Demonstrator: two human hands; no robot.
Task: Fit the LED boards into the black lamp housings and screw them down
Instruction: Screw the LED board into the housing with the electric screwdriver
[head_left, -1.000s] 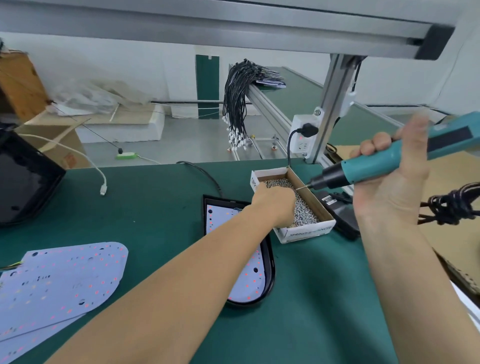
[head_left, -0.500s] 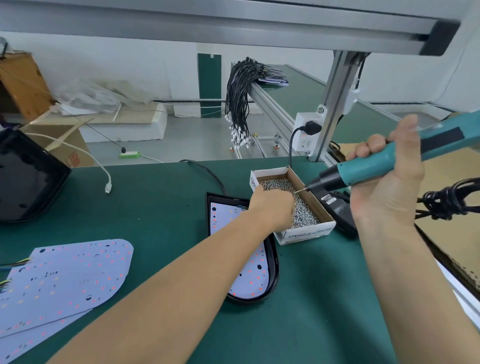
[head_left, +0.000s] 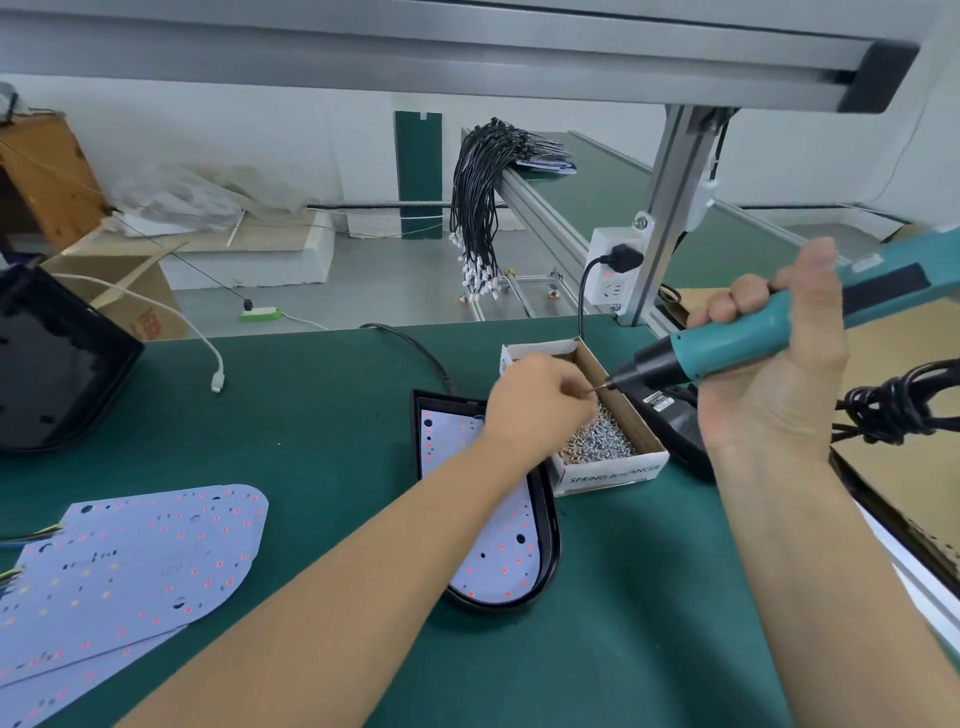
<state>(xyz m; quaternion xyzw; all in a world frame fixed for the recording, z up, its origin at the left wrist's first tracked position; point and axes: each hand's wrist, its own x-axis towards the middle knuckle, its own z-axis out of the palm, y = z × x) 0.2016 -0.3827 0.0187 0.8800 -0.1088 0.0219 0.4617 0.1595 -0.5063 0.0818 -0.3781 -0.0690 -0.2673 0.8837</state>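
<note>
Above the screw box (head_left: 605, 441), the left hand (head_left: 540, 405) pinches a screw at the bit of the screwdriver (head_left: 727, 348), gripped by the right hand (head_left: 774, 384). The LED board (head_left: 493, 551) sits in the housing (head_left: 551, 540) left of the box. Risk: a loose pinch drops the screw.

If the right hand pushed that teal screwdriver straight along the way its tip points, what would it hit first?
Most likely the left hand, whose fingertips pinch something at the bit of the teal electric screwdriver held by the right hand, above the cardboard box of silver screws. Depth is hard to judge.
</note>
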